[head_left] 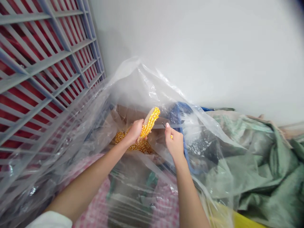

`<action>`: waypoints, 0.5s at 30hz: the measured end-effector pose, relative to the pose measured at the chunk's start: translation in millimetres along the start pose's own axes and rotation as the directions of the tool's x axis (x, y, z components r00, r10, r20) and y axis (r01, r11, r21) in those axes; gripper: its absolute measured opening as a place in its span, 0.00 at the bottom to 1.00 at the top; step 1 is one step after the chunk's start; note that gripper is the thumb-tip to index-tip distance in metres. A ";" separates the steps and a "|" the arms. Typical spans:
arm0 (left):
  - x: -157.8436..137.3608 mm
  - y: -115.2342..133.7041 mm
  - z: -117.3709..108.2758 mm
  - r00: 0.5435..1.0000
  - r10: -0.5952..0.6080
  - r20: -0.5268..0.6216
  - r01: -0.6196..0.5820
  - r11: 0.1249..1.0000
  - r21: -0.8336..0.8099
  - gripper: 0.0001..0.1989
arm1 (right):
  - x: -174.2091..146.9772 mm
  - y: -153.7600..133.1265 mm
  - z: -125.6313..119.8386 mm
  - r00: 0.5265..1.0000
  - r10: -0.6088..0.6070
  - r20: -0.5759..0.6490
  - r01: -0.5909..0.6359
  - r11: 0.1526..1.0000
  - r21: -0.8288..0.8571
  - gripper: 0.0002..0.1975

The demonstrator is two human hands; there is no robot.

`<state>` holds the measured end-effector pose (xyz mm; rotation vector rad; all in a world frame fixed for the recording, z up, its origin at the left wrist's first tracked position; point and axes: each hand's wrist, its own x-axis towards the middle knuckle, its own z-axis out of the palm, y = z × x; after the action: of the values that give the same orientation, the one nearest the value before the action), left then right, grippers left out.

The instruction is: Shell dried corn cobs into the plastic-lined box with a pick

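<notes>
Hold the corn cob steady above the loose kernels with left hand fingers clamped round its near end, angling the thin dark tool, pinched in right hand fingers, safely outward.

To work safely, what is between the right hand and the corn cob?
The head view shows a thin dark tip at the right hand, then a gap to the cob.

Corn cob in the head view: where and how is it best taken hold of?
I'd grip the corn cob around its lower end, the left hand coming from the left: it slants up to the right, so this likely leaves the upper end and the yellow kernels facing the right hand exposed.
</notes>
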<state>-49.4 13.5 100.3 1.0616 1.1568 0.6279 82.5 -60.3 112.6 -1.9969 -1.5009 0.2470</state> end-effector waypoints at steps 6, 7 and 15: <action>-7.3 -1.3 1.8 0.954 0.269 -0.134 -0.216 0.923 0.319 0.13 | -0.9 -6.4 -0.3 0.974 0.014 0.224 0.064 0.941 -0.333 0.27; -8.4 -3.7 2.6 0.938 0.319 -0.136 -0.243 0.884 0.398 0.14 | -1.0 -5.9 1.2 0.971 0.027 0.238 0.063 0.931 -0.359 0.27; -4.7 -11.7 17.2 0.994 0.084 -0.068 -0.070 0.980 0.184 0.11 | -2.4 3.5 27.1 0.991 0.024 0.128 -0.004 0.988 -0.153 0.29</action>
<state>-36.1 -1.0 92.3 1.2510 1.2616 0.6365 71.1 -53.2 88.7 -2.1482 -1.6304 0.2797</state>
